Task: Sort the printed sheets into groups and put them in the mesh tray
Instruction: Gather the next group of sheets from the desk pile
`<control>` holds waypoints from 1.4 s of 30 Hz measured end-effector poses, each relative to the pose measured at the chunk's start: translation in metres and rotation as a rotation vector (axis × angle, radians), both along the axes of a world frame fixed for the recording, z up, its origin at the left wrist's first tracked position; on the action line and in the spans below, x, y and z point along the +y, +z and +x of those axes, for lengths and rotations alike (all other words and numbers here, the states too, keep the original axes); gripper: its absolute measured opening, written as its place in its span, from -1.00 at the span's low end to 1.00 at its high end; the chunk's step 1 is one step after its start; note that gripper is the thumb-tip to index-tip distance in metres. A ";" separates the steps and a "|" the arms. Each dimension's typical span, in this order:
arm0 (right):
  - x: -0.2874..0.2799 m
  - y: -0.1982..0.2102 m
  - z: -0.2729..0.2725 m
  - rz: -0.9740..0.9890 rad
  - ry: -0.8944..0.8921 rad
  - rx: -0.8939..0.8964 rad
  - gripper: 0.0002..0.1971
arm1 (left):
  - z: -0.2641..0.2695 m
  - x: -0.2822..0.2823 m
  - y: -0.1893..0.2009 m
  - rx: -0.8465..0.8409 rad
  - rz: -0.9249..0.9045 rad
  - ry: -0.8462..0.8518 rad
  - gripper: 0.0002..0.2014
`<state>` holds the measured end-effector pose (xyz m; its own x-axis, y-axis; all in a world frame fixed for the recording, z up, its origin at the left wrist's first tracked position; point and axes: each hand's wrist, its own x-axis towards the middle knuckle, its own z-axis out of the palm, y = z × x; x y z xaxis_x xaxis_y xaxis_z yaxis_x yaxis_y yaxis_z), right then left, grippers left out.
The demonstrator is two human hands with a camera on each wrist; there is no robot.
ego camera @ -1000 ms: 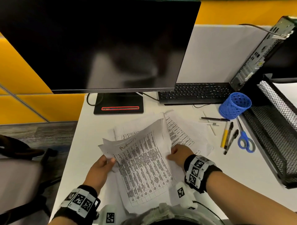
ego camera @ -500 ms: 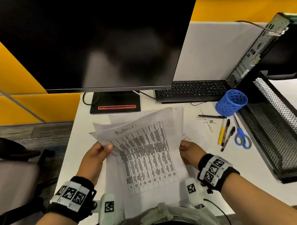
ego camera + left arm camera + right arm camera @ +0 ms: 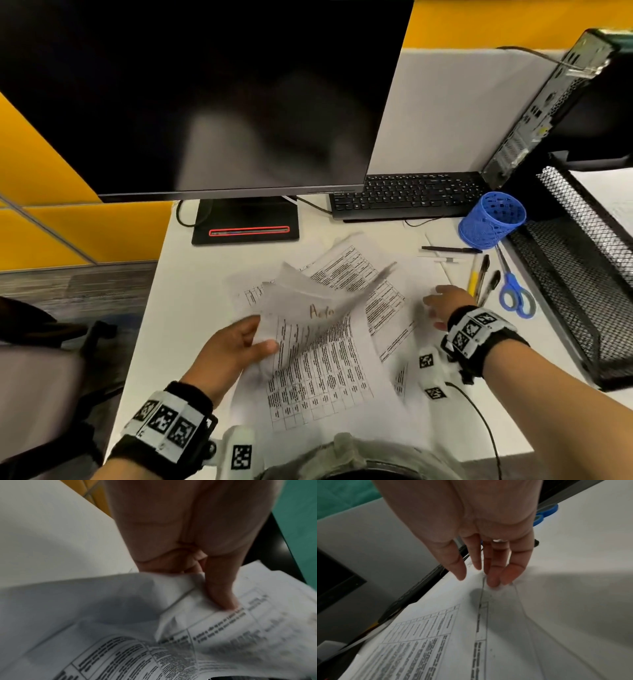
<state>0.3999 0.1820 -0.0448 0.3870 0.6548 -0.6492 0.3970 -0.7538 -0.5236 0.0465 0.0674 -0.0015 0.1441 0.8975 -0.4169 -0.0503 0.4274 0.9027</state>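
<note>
My left hand (image 3: 239, 346) pinches a few printed sheets (image 3: 318, 353) by their left edge, thumb on top (image 3: 221, 595); they hang curled above the desk, with brown handwriting near the top. More printed sheets (image 3: 356, 270) lie spread on the white desk (image 3: 178, 308) underneath. My right hand (image 3: 445, 305) is off the held sheets, fingers straight, fingertips (image 3: 494, 581) touching the edge of a sheet lying on the desk (image 3: 505, 628). The black mesh tray (image 3: 582, 274) stands at the right edge, with white paper in its upper tier.
A monitor (image 3: 205, 96) and its stand (image 3: 246, 222) fill the back. A keyboard (image 3: 407, 195), a blue mesh pen cup (image 3: 493, 222), pens (image 3: 483, 277) and blue scissors (image 3: 513, 294) lie between the sheets and the tray. A computer tower (image 3: 555, 102) stands behind the tray.
My right hand has let go of the held sheets and moved right onto the sheets on the desk. The held sheets now curl from my left hand alone.
</note>
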 end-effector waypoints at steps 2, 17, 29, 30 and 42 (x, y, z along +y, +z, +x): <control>0.001 0.002 -0.002 -0.033 0.209 -0.171 -0.54 | 0.001 -0.003 -0.002 -0.001 -0.049 -0.087 -0.20; 0.005 0.037 -0.002 0.493 0.058 0.001 -0.71 | -0.010 0.003 0.001 0.194 0.005 0.122 -0.82; 0.013 0.154 0.039 0.912 -0.032 0.309 -0.65 | -0.098 0.040 0.040 0.499 0.240 0.712 -0.74; 0.013 0.158 0.040 0.908 -0.016 0.331 -0.66 | -0.100 0.041 0.044 0.528 0.248 0.715 -0.75; 0.018 0.192 0.011 0.814 0.111 0.624 -0.45 | -0.043 0.068 0.095 0.415 0.366 0.548 -0.75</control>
<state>0.4105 0.1997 0.1474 0.0438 0.9973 -0.0581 -0.0744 -0.0547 -0.9957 0.0032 0.1358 0.0938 -0.4629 0.8864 -0.0032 0.2042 0.1102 0.9727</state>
